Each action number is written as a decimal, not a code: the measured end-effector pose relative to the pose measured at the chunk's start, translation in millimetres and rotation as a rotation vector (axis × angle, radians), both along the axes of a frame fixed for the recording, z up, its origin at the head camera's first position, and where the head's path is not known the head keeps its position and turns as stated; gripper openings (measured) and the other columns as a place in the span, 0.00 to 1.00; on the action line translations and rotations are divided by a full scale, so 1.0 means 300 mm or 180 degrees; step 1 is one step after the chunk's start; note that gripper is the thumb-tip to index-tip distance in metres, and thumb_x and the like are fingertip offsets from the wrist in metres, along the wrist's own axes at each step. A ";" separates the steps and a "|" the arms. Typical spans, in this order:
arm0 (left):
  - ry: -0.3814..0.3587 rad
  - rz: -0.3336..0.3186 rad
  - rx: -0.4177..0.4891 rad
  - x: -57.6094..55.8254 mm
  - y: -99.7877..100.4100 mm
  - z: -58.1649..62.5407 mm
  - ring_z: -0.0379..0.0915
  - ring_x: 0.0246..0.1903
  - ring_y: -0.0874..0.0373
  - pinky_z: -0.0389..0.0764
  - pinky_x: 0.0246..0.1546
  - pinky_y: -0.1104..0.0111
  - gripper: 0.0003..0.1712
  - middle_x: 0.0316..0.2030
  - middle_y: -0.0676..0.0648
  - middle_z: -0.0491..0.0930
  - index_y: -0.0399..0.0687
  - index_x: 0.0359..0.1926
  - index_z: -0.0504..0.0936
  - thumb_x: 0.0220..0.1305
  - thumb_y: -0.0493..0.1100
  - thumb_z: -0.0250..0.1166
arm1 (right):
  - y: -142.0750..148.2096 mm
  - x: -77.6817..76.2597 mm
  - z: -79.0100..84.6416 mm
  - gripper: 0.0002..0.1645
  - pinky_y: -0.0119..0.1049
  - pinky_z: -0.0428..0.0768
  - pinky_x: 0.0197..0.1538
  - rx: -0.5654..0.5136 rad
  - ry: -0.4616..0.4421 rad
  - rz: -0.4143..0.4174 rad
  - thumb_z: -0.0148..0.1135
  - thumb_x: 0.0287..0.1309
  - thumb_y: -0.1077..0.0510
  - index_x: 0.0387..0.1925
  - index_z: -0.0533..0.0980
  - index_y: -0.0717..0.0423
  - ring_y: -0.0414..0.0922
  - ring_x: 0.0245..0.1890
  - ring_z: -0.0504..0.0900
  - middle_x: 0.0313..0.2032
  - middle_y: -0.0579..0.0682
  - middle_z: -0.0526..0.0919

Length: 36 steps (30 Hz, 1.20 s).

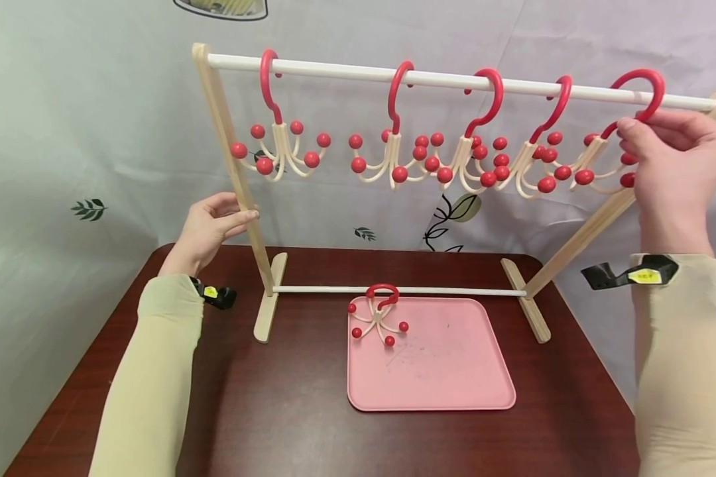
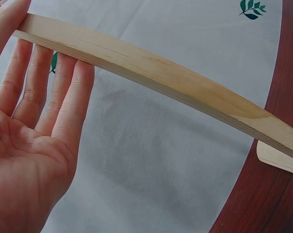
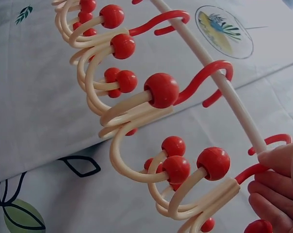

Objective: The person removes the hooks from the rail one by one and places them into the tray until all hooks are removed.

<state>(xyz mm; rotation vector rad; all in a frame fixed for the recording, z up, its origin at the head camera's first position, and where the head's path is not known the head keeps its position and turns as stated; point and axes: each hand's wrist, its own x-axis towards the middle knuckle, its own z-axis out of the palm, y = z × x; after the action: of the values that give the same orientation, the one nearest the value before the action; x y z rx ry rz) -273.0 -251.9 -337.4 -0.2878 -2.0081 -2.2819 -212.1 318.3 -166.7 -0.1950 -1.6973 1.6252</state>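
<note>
A rack with a white top rail (image 1: 346, 70) and wooden side posts stands on the table. My left hand (image 1: 205, 228) holds the left wooden post (image 1: 223, 126), its thumb in front and fingers behind in the left wrist view. At the rail's right end, my right hand (image 1: 680, 165) pinches the red hook of a ball-tipped hanger (image 3: 224, 191), its curve looped over the rail. Several like hangers hang leftward along the rail, among them a far-left hanger (image 1: 281, 142) set apart from the others. Another hanger (image 1: 378, 317) lies on a pink tray (image 1: 441, 391).
The brown table (image 1: 262, 411) carries the rack's feet, including the right foot (image 1: 534, 318). A lower white bar (image 1: 322, 289) joins the posts just behind the tray. Behind everything hangs a pale cloth (image 1: 125, 86) printed with leaves.
</note>
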 end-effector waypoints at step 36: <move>-0.0013 -0.0016 -0.0004 0.002 0.000 0.001 0.86 0.41 0.57 0.84 0.44 0.69 0.12 0.38 0.47 0.87 0.44 0.46 0.87 0.62 0.32 0.73 | 0.118 0.076 -0.028 0.36 0.21 0.68 0.27 0.0003 -0.0404 -0.0377 0.81 0.40 0.39 0.54 0.83 0.45 0.33 0.38 0.81 0.49 0.41 0.86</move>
<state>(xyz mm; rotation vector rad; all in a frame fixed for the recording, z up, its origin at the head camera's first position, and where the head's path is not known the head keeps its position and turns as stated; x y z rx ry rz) -272.5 -251.8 -337.1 -0.2888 -2.0132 -2.2861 -189.2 353.6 -175.1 -0.3982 -1.7469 1.5526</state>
